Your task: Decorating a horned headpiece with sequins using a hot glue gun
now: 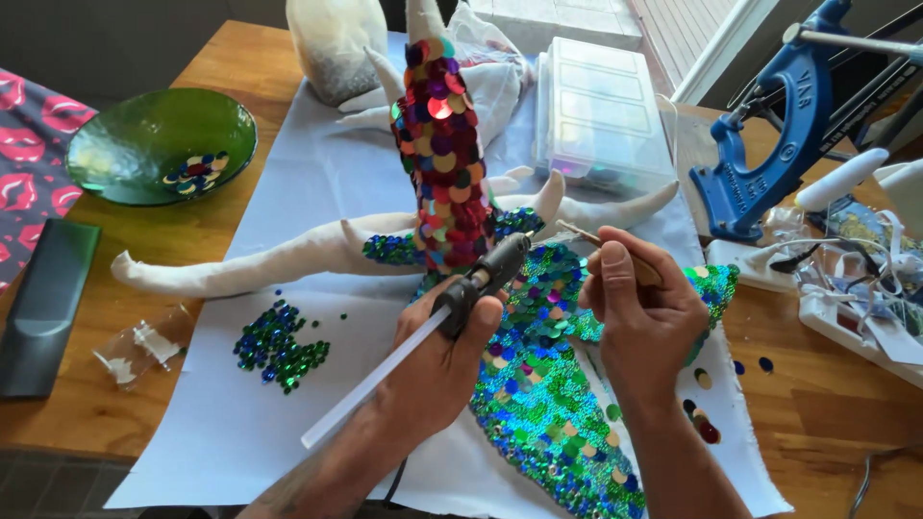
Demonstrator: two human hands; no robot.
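The glue gun (481,279) is in the middle, over the sparkly cloth shape (548,384). Its tip points up and to the right, close to the tall sequin cone (444,154). A long white glue stick (375,384) pokes out of its back, down to the left.

The left hand (433,370) comes up from the bottom. Its fingers are curled tight around the glue gun. The wrist is bent a little and the arm slants in from the lower left.

The right hand (644,322) comes up from the lower right. It pinches a thin wooden stick (615,252) between thumb and fingers. The stick's end points left, near the gun's tip.

The sparkly cloth shape lies flat under both hands. It is covered in green and blue sequins. White stuffed arms (260,264) stick out from it, bare and pale. One reaches far to the left.

All this sits on a white sheet (317,173) on a wooden table (817,413).

A pile of loose green and blue sequins (279,346) lies on the sheet, left of the left hand. A few loose sequins (702,404) lie on the right too.

A green glass bowl (125,135) sits at the far left. It holds a small heap of mixed sequins. A clear plastic box (596,106) with a lid stands behind the cone; I cannot tell what is in it. A blue metal press (769,144) stands on the right.
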